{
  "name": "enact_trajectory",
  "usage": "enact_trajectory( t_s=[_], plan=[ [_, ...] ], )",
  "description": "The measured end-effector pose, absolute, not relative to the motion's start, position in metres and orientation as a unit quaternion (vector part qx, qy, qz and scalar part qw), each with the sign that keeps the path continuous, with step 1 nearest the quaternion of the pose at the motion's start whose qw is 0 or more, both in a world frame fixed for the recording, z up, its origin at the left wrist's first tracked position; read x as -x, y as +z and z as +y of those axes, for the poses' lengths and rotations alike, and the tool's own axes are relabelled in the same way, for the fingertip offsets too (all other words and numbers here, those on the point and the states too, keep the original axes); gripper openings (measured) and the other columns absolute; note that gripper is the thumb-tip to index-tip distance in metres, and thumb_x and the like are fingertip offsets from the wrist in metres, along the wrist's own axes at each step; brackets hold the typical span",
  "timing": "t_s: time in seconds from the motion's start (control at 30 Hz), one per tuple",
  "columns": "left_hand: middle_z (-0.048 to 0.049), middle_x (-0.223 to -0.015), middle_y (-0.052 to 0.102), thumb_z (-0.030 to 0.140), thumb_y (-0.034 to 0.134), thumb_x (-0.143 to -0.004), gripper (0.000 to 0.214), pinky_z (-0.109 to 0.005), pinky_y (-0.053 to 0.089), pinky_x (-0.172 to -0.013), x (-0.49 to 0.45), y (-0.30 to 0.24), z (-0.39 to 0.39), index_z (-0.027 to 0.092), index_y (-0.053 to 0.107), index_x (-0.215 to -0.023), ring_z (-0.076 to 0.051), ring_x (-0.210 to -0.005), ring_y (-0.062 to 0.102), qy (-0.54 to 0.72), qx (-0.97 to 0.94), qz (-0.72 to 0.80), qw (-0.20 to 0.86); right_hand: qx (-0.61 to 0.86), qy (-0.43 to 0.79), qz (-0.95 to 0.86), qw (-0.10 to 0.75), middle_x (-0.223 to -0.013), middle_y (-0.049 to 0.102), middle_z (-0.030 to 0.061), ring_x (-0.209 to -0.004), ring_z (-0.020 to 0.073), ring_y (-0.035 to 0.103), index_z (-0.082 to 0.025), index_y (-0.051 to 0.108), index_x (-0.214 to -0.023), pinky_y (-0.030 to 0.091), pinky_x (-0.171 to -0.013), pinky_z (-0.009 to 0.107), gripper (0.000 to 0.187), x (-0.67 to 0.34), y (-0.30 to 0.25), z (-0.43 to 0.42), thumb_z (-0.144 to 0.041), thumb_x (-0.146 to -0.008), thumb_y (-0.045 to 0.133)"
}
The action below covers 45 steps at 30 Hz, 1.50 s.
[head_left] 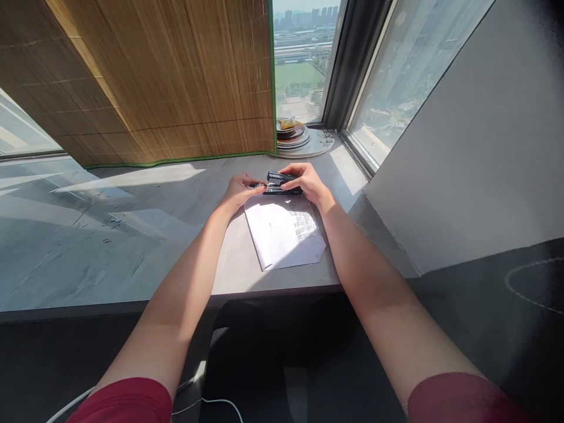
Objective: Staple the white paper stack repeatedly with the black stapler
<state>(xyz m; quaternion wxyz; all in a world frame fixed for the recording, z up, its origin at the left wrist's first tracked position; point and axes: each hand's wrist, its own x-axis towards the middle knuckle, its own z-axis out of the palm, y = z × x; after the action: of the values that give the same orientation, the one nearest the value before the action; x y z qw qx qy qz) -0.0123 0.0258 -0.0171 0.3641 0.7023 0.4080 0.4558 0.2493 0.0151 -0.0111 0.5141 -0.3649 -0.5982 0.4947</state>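
Observation:
A black stapler (282, 189) is held over the far edge of a stack of white paper (286, 232), its top arm raised away from its base. My right hand (308, 181) is closed around the stapler's right end. At the stapler's left end, my left hand (242, 191) has its thumb and fingers pinched together. A small dark piece shows by those fingertips, too small to make out. Printed text runs along the right side of the paper, which lies on the pale grey sill top.
Stacked plates (294, 140) stand in the far corner by the window. A bamboo blind (176, 82) with green edging hangs at the back left. Tiny dark bits (114, 222) lie scattered on the sill at left. A white cable (220, 402) hangs below the edge.

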Motion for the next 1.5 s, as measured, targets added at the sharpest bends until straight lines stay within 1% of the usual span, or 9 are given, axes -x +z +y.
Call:
enact_trajectory(
  t_s=[0.23,0.37,0.57,0.8,0.97,1.1,1.23,1.37,1.5],
  plan=[
    [-0.0089,-0.082,0.067,0.068,0.099,-0.066,0.048,-0.041,0.051,-0.076,0.012,-0.016,0.023,0.029,0.093,-0.093,-0.025,-0.082,0.058,0.463,-0.695,0.418,0.358,0.387,0.487,-0.588,0.517,-0.092,0.082,0.0014,-0.087,0.0257,0.073,-0.021,0.085,-0.094,0.062,-0.085,0.042,0.04,-0.251,-0.008,0.013,-0.028,-0.054,0.089],
    [-0.0068,-0.079,0.061,0.073,0.099,-0.063,0.051,-0.042,0.051,-0.075,0.012,-0.017,0.025,0.032,0.092,-0.093,-0.023,-0.078,0.055,0.472,-0.69,0.431,0.34,0.382,0.485,-0.584,0.527,-0.093,0.082,0.0009,-0.089,0.0253,0.074,-0.021,0.085,-0.094,0.062,-0.085,0.04,0.039,-0.253,-0.009,0.014,-0.026,-0.055,0.088],
    [-0.0087,-0.086,0.067,0.066,0.101,-0.066,0.047,-0.042,0.05,-0.074,0.014,-0.02,0.031,0.03,0.092,-0.094,-0.025,-0.083,0.059,0.504,-0.662,0.445,0.331,0.388,0.478,-0.567,0.547,-0.094,0.083,0.0009,-0.088,0.0248,0.075,-0.021,0.084,-0.093,0.062,-0.083,0.039,0.039,-0.257,-0.01,0.016,-0.026,-0.055,0.087],
    [-0.0088,-0.083,0.066,0.066,0.1,-0.067,0.043,-0.044,0.049,-0.076,0.015,-0.022,0.034,0.033,0.091,-0.093,-0.029,-0.087,0.063,0.505,-0.668,0.443,0.32,0.388,0.479,-0.566,0.547,-0.095,0.083,0.0018,-0.088,0.0264,0.075,-0.022,0.084,-0.094,0.064,-0.084,0.042,0.04,-0.257,-0.013,0.018,-0.027,-0.054,0.088],
    [-0.0063,-0.083,0.064,0.055,0.098,-0.077,0.034,-0.041,0.045,-0.078,0.015,-0.021,0.031,0.029,0.092,-0.098,-0.023,-0.083,0.06,0.484,-0.705,0.431,0.287,0.381,0.479,-0.58,0.537,-0.093,0.082,0.0018,-0.088,0.0257,0.074,-0.021,0.085,-0.094,0.062,-0.085,0.041,0.041,-0.254,-0.012,0.017,-0.026,-0.054,0.089],
    [-0.0059,-0.085,0.061,0.057,0.098,-0.074,0.036,-0.042,0.048,-0.075,0.011,-0.018,0.026,0.029,0.093,-0.096,-0.022,-0.076,0.056,0.464,-0.731,0.412,0.283,0.378,0.478,-0.591,0.527,-0.091,0.082,0.0009,-0.087,0.0234,0.072,-0.02,0.086,-0.094,0.061,-0.086,0.038,0.041,-0.251,-0.011,0.016,-0.025,-0.053,0.089],
    [-0.0063,-0.084,0.059,0.06,0.1,-0.071,0.039,-0.043,0.049,-0.075,0.008,-0.018,0.025,0.028,0.092,-0.092,-0.023,-0.077,0.056,0.461,-0.736,0.4,0.292,0.372,0.482,-0.601,0.518,-0.09,0.082,0.0015,-0.086,0.0232,0.071,-0.02,0.085,-0.094,0.06,-0.084,0.038,0.041,-0.248,-0.011,0.016,-0.026,-0.053,0.089],
    [-0.0072,-0.084,0.061,0.061,0.098,-0.072,0.039,-0.044,0.049,-0.073,0.008,-0.021,0.028,0.029,0.092,-0.093,-0.023,-0.077,0.057,0.469,-0.741,0.386,0.286,0.373,0.478,-0.601,0.52,-0.091,0.082,0.002,-0.086,0.0237,0.071,-0.019,0.085,-0.094,0.06,-0.083,0.038,0.041,-0.247,-0.011,0.016,-0.027,-0.053,0.089],
    [-0.0064,-0.085,0.063,0.055,0.098,-0.075,0.033,-0.042,0.046,-0.069,0.009,-0.023,0.03,0.031,0.092,-0.097,-0.022,-0.075,0.057,0.476,-0.745,0.381,0.272,0.363,0.478,-0.601,0.527,-0.091,0.082,0.0015,-0.086,0.0229,0.071,-0.019,0.085,-0.093,0.059,-0.083,0.037,0.041,-0.247,-0.01,0.016,-0.027,-0.054,0.089]
  ],
)
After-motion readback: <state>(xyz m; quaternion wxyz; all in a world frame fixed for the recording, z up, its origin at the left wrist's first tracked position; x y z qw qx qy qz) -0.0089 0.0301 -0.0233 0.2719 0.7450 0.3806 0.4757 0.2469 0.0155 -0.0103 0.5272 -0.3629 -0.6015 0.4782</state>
